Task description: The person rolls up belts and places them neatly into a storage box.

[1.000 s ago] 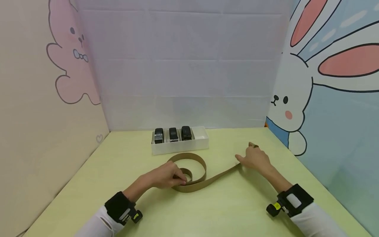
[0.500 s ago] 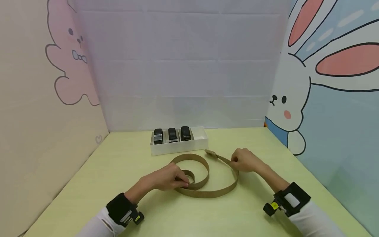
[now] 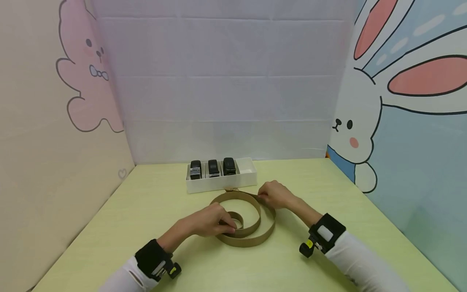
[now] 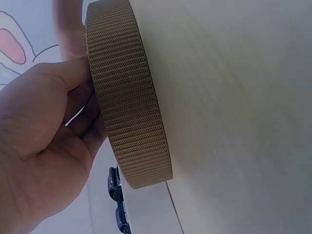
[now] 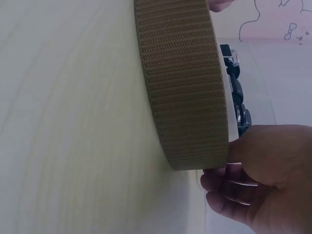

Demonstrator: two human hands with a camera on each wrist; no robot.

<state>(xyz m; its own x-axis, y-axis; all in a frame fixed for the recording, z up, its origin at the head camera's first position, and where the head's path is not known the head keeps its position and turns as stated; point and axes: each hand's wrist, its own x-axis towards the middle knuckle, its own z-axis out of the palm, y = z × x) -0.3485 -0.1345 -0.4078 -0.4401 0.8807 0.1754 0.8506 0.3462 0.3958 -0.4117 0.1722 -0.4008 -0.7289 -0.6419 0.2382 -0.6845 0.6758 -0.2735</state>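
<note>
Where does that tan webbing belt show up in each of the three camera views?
Head: the tan webbing belt lies coiled at table centre, between both hands.
Left wrist: it runs down the picture's middle, beside the left hand.
Right wrist: top centre, above the right hand.
Shared landmark: the white tray of black buckles.

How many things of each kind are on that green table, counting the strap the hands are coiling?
Tan webbing belt, pinched at the inner coil by the left hand and at the outer turn by the right hand: 1
White tray: 1
Black buckled rolls in the tray: 3
Total: 5
</note>
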